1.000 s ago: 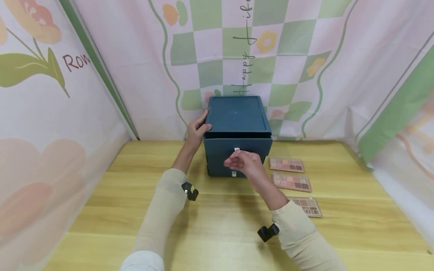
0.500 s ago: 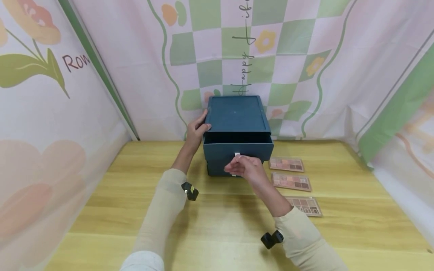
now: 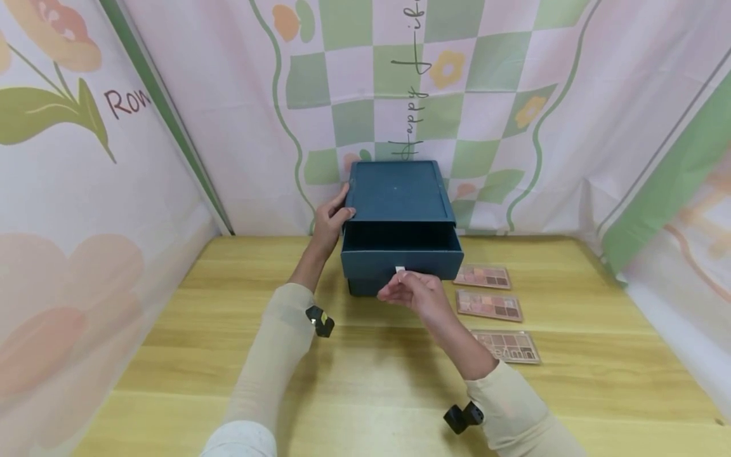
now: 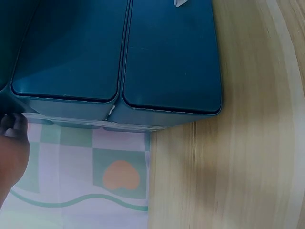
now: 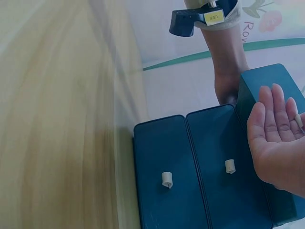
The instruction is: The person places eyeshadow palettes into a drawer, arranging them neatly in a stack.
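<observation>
A dark blue drawer box (image 3: 395, 190) stands at the back of the table with its top drawer (image 3: 371, 263) pulled partway out. The inside of that drawer looks dark. My right hand (image 3: 421, 293) pinches the small white pull tab (image 3: 400, 270) on its front between thumb and index finger; the other fingers extend loosely. At the box's left side rests my left hand (image 3: 329, 222), thumb at the top edge and fingers along the side wall. In the right wrist view, two lower drawers (image 5: 164, 143) are closed, each with a white tab (image 5: 167, 179).
Several-shade makeup palettes lie in a column right of the box: a back one (image 3: 483, 277), a middle one (image 3: 490, 306) and a front one (image 3: 511, 347), partly behind my right forearm. A patterned curtain (image 3: 354, 70) hangs close behind the box. The table (image 3: 217, 330) is wood-grained.
The top drawer has slid out toward me, from a narrow gap to a wide opening, with my right hand drawing back on its tab. My left hand has stayed on the box.
</observation>
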A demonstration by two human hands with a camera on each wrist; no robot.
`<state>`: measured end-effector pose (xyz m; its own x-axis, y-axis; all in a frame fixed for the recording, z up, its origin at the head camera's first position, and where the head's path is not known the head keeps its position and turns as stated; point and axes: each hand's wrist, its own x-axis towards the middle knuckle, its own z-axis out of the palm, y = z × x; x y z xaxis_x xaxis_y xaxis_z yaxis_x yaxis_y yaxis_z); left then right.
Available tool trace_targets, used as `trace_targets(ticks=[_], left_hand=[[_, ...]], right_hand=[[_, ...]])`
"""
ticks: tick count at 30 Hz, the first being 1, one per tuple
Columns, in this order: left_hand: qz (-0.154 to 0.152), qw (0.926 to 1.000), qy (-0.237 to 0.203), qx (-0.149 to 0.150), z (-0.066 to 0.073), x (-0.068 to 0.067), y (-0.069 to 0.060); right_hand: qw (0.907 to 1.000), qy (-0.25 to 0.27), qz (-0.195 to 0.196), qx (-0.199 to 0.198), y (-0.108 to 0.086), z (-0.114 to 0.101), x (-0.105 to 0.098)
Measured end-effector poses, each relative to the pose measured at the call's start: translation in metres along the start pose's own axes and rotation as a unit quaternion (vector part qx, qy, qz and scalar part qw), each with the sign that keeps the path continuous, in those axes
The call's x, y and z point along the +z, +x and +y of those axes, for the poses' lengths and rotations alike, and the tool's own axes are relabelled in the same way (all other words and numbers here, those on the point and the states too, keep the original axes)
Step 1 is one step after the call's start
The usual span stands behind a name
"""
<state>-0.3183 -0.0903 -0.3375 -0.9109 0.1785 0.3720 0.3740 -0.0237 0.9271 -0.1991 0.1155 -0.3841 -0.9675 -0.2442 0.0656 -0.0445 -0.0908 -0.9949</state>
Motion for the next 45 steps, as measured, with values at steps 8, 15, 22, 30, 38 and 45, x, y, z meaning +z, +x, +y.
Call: trace_targets(ticks=[8,15,22,30,38,45], left_hand=[[0.000,1.0000,0.003,-0.001,0.002,0.000,-0.001],[0.000,1.0000,-0.007,-0.006,-0.016,-0.002,0.008],[0.011,0.9998,-0.013,0.008,-0.032,-0.002,0.016],[0.014,0.9995,-0.003,0.028,-0.034,-0.001,0.015],[0.011,0.9995,0.003,0.029,-0.034,0.001,0.014],[0.011,0.9995,-0.001,0.029,-0.034,0.001,0.014]], right_hand=[[0.9999,-0.004,-0.002,0.010,-0.011,0.001,0.002],[1.0000,-0.007,-0.006,-0.002,-0.017,0.002,0.004],[0.9996,-0.025,0.000,0.011,-0.028,-0.001,0.007],[0.9997,-0.020,-0.006,0.012,-0.036,-0.002,0.009],[0.9997,-0.014,-0.007,0.020,-0.043,-0.002,0.009],[0.9993,-0.015,-0.012,0.033,-0.048,-0.001,0.011]])
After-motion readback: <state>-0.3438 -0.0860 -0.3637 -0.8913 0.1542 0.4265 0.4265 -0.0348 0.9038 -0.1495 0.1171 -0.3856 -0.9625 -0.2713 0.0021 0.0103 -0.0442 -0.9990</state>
